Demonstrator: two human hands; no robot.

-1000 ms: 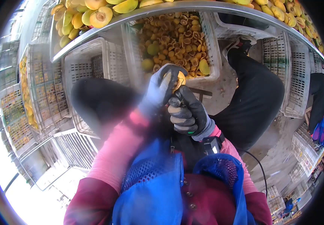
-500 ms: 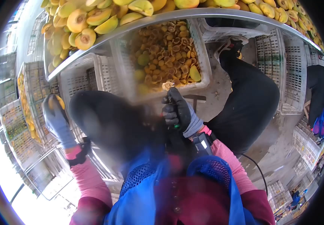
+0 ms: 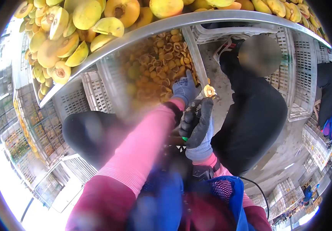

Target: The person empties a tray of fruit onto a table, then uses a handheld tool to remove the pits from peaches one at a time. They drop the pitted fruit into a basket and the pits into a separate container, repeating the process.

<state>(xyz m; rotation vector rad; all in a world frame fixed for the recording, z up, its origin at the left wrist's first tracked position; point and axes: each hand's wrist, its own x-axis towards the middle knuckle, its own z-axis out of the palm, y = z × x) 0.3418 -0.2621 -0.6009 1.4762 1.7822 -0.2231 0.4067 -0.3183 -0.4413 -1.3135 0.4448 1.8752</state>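
My left hand (image 3: 184, 88), in a grey glove, reaches into a white crate (image 3: 199, 57) of brownish-yellow fruit scraps (image 3: 162, 56). One finger is stretched out over the scraps at the crate's near right corner; the other fingers are partly hidden. Just below it, my right hand (image 3: 196, 123), in a dark-palmed glove, is closed around a small tool with a green end (image 3: 184, 138). Most of that tool is covered by the fingers. A pale, ragged piece of fruit core (image 3: 209, 91) sits at the top of the right hand, beyond the thumb.
A metal-rimmed table (image 3: 166, 23) heaped with halved yellow fruit (image 3: 87, 15) stands ahead. White crates (image 3: 302, 73) are on the right, and stacked crates (image 3: 35, 119) stand at left. My knees flank the scrap crate. Another person's leg (image 3: 327, 92) shows at far right.
My left hand has swung from the crates at left, where it held a yellow fruit piece, into the scrap crate. My right hand stays closed, now slightly farther right. The view has shifted.
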